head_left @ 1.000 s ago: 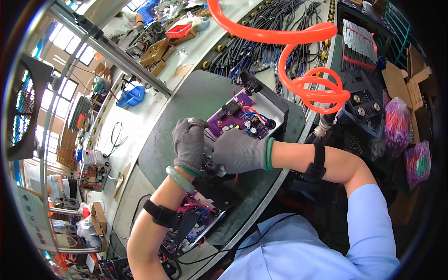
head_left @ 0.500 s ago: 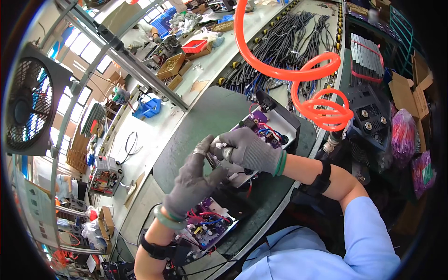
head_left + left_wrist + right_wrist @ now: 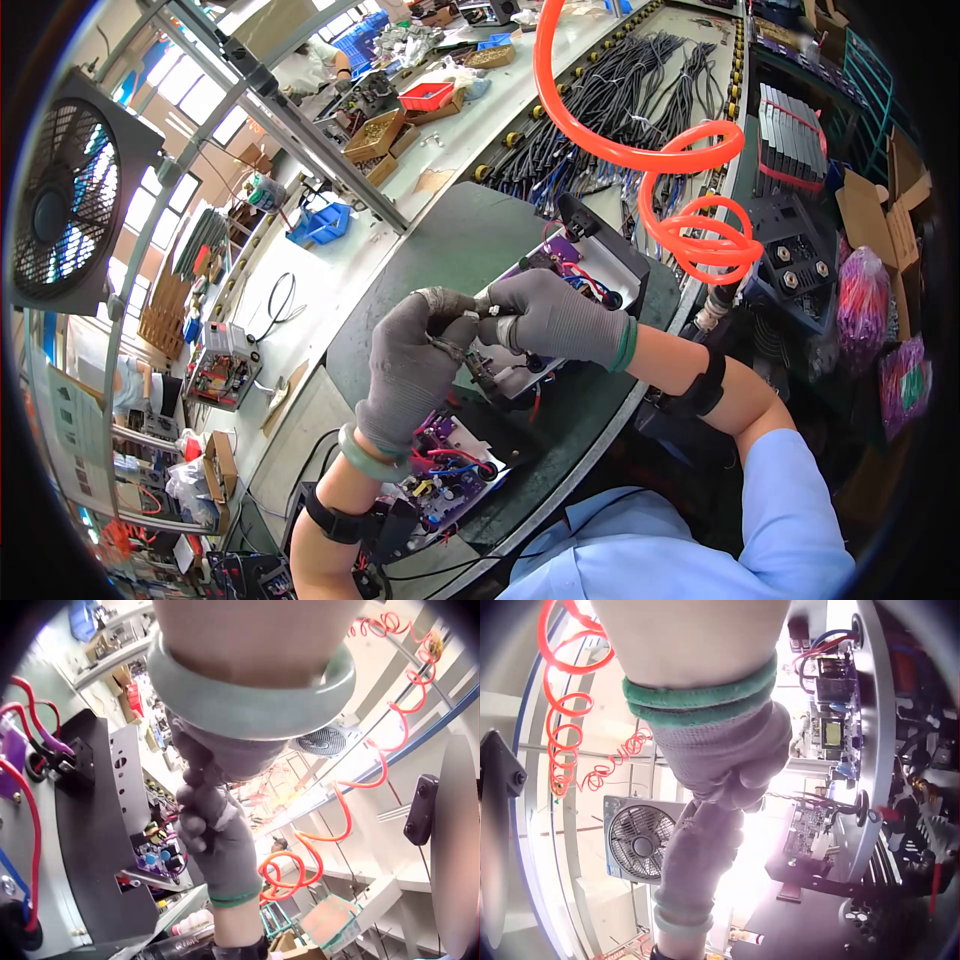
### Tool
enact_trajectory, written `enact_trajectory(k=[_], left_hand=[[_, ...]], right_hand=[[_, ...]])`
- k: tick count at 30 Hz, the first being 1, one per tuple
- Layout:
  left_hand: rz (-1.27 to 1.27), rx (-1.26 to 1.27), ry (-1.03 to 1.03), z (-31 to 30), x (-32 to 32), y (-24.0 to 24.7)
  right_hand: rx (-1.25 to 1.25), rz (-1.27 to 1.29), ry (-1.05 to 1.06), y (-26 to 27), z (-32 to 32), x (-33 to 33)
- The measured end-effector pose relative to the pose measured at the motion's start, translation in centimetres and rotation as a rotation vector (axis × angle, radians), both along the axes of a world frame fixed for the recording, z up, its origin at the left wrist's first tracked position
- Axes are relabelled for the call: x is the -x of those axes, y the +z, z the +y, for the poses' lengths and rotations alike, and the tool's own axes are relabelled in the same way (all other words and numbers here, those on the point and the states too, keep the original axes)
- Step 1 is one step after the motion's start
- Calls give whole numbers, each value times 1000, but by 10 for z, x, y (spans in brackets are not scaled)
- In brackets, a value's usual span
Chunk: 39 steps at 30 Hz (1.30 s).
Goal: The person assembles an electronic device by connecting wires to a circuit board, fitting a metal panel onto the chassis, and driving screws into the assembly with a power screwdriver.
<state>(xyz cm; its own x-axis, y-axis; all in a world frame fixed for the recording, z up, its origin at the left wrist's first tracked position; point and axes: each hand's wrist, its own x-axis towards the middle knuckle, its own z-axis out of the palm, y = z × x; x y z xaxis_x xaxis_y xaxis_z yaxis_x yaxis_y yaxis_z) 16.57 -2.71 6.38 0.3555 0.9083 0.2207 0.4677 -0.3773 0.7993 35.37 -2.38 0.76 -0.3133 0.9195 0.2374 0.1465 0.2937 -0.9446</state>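
Both hands wear grey knit gloves and meet in front of the open device housing (image 3: pixel 625 262), which holds a purple circuit board (image 3: pixel 560 250). My left hand (image 3: pixel 400 375) has thumb and fingers curled together, their tips at a small white piece (image 3: pixel 493 311). From the other side my right hand (image 3: pixel 565 318) pinches at the same piece, its thumb wrapped in pale tape. Fingers hide most of what is held, so I cannot tell its kind. Under the fingertips lies a small board with metal parts (image 3: pixel 485 375). A second opened unit (image 3: pixel 450 470) sits beneath the left forearm.
An orange coiled air hose (image 3: pixel 690 160) hangs over the right side of the bench. Bundles of black cables (image 3: pixel 610 100) lie behind the housing. A dark green mat (image 3: pixel 420 270) covers the work surface. Bagged wires (image 3: pixel 862 305) and a cardboard box (image 3: pixel 870 215) stand right.
The left hand first worked close beside the right, then drew back with fingers spread, and has now closed in against the right fingertips. The head view has shifted, too.
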Motion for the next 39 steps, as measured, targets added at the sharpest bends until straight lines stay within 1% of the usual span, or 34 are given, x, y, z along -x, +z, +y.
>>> enact_trajectory(k=[1, 3, 4, 5, 6, 7, 8, 9, 10, 11, 12, 13, 14, 16, 18, 20, 22, 23, 25, 26, 28, 29, 31, 32, 34, 35, 37, 38, 39], left_hand=[[2, 4, -2, 3, 3, -4], [123, -63, -22, 11, 10, -13], [123, -56, -26, 13, 12, -17], [326, -288, 65, 14, 12, -21], [527, -519, 155, 15, 14, -27], [528, -511, 145, 23, 21, -38], [365, -118, 136, 37, 34, -52], [196, 270, 127, 47, 43, -57], [145, 562, 24, 50, 52, -60], [149, 566, 21, 50, 51, -61], [92, 595, -21, 49, 49, -61], [33, 624, -61, 47, 49, -62], [33, 629, -62, 48, 51, -61], [147, 626, -143, 51, 56, -57], [136, 605, -165, 50, 58, -56], [126, 587, -189, 47, 56, -54], [16, 682, -71, 41, 49, -47], [16, 683, -71, 39, 47, -46], [-64, 715, -25, 39, 43, -45], [-63, 718, -24, 41, 46, -49], [107, 573, -32, 45, 52, -60], [104, 569, -27, 44, 52, -59], [138, 564, 9, 41, 50, -57], [134, 557, 12, 37, 46, -49], [104, 619, 74, 26, 31, -29], [93, 607, 74, 26, 32, -35], [49, 85, 219, 23, 39, -54], [92, -55, 249, 20, 38, -48], [96, -58, 255, 15, 33, -38]], right_hand=[[4, 2, -2, -2, 1, 0], [-25, 12, -39, -6, 7, 1], [-113, -83, -82, -8, 12, 3], [-105, -84, -87, -12, 17, 6], [-287, -440, -145, -19, 23, 10], [-466, -796, -199, -25, 27, 16], [-482, -970, -151, -29, 30, 23], [-476, -972, -155, -34, 33, 26], [-520, -1030, -146, -39, 35, 29], [-563, -1085, -136, -39, 35, 31], [-511, -1075, -84, -38, 35, 30], [-505, -1073, -82, -36, 34, 30], [-496, -1078, -81, -34, 33, 29], [-488, -1085, -83, -35, 33, 29], [-540, -1074, -63, -39, 33, 31], [-527, -1045, -39, -40, 36, 31], [-518, -1017, -13, -40, 39, 32], [-503, -1048, -10, -40, 40, 35], [-491, -1081, -1, -42, 40, 42], [-540, -1072, -71, -49, 36, 50], [-614, -1075, -194, -67, 33, 70], [-621, -1075, -191, -64, 33, 68], [-629, -1045, -108, -56, 33, 59], [-638, -1047, -109, -51, 35, 52], [-469, -1035, -10, -39, 37, 36], [-482, -1045, -11, -35, 34, 28], [-553, -633, -207, -27, 24, 16], [-469, -670, -143, -21, 20, 16], [-473, -665, -139, -10, 14, 16]])
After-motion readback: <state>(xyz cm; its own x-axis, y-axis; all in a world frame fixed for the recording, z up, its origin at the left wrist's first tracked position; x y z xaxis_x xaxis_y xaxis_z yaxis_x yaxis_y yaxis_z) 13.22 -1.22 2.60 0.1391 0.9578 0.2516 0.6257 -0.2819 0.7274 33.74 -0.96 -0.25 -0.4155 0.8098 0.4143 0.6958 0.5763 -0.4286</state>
